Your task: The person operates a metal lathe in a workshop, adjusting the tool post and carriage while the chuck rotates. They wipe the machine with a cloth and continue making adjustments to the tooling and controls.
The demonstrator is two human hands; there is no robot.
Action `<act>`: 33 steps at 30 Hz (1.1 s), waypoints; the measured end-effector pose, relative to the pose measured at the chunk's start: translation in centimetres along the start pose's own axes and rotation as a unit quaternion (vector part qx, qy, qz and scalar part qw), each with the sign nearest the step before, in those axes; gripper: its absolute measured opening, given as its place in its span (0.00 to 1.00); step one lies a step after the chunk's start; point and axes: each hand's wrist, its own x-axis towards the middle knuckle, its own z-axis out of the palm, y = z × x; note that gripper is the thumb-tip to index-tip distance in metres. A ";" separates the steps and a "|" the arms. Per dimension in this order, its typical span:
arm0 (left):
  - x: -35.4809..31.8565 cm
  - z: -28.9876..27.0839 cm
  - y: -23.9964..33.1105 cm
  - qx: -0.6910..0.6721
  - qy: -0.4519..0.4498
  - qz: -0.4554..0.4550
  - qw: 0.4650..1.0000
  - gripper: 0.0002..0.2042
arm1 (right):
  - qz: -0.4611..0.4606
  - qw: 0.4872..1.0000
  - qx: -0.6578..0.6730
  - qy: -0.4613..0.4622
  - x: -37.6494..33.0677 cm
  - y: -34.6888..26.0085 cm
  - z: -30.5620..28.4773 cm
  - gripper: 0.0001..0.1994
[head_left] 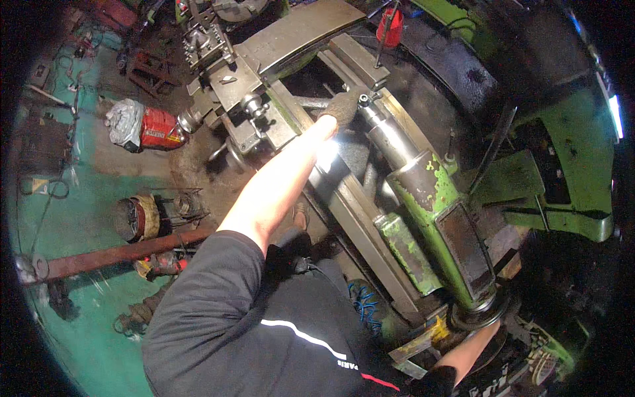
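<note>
Currently, the person's left hand (342,109), dark as if gloved, is reaching right beside the tip of the metal quill (393,142), which is jutting from the green tailstock (426,184) on the lathe bed (370,239); whether its fingers are gripping cannot be told. The right forearm (471,354) is extending toward the dark handwheel (473,319) at the tailstock's near end, shadow hiding the right hand's grip.
</note>
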 end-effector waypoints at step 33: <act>1.2 1.8 -1.6 -0.081 0.008 0.009 0.997 0.21 | -0.020 0.979 -0.045 0.198 -7.1 1.5 8.4 0.41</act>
